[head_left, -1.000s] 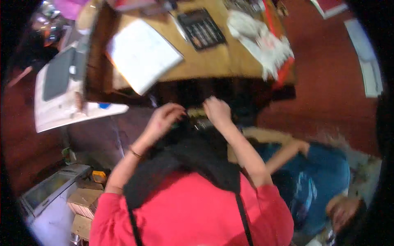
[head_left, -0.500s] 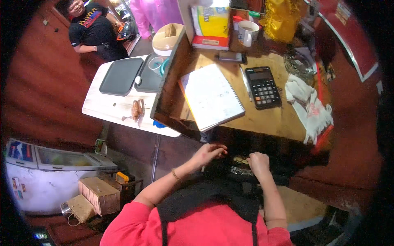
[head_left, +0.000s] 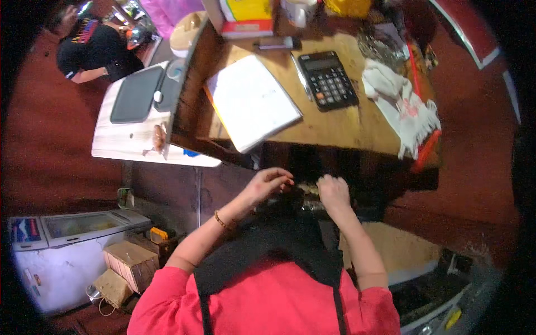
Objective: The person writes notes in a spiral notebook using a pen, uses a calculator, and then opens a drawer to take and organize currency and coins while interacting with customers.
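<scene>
Below the desk's front edge is a dark open drawer (head_left: 310, 207), with small pale yellowish, coin-like pieces (head_left: 309, 190) and something shiny in it. At its left side hovers my left hand (head_left: 267, 185), fingers loosely bent and apart, with nothing visible in them. My right hand (head_left: 335, 192) is closed over the drawer's right side, knuckles up; its fingertips are hidden. On the wooden desk (head_left: 346, 127) above lie an open notebook (head_left: 254, 100), a pen (head_left: 301, 78) and a black calculator (head_left: 327, 81).
White cloth gloves (head_left: 399, 106) lie at the desk's right. A phone (head_left: 276, 43) and a mug (head_left: 300, 12) are farther back. Left of the desk, a pale table (head_left: 111, 139) carries dark trays (head_left: 138, 95). A chest freezer (head_left: 78, 251) and boxes (head_left: 131, 262) stand lower left; a person (head_left: 97, 50) bends at upper left.
The view has shifted, so the desk appears higher and farther left. Both hands remain at the drawer, the left with its fingers slightly more bent. The person at upper left has leaned down.
</scene>
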A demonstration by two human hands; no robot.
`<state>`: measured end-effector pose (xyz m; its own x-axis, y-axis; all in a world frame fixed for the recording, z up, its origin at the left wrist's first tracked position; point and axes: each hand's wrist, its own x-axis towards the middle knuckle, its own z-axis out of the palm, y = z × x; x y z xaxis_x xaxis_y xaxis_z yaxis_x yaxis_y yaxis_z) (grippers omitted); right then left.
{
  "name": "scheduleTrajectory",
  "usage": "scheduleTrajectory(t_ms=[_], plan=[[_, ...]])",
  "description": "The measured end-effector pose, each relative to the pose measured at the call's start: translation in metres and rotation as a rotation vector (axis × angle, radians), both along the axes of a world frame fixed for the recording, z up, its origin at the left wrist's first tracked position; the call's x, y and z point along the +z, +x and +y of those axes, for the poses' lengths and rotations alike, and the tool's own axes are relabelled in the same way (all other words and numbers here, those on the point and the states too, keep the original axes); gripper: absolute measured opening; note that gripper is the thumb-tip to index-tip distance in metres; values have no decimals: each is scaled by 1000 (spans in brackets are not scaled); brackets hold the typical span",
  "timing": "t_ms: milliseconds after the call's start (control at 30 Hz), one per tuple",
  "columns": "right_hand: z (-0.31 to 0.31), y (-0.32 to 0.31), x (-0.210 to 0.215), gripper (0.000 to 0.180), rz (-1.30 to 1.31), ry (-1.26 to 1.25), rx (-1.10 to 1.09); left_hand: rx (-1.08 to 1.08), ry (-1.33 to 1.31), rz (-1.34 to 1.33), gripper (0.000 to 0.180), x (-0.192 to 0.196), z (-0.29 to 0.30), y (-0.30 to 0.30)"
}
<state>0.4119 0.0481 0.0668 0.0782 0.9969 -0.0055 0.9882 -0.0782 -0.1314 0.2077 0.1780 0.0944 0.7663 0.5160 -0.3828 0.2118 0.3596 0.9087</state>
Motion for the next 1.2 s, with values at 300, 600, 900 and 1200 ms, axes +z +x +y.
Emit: scheduleTrajectory(t_ms=[300,600,900,1200], plan=[[7,-39,80,15,438,354,-127,196,-879,-98,35,22,-9,34],[-5,-15,20,12,338,111,-327,459,-914,-20,18,10,7,14],[2,3,8,11,187,68,-105,244,-880,-229,29,6,22,-14],[-3,-4,52,14,439,87,-339,144,-890,-217,43,-4,3,3]])
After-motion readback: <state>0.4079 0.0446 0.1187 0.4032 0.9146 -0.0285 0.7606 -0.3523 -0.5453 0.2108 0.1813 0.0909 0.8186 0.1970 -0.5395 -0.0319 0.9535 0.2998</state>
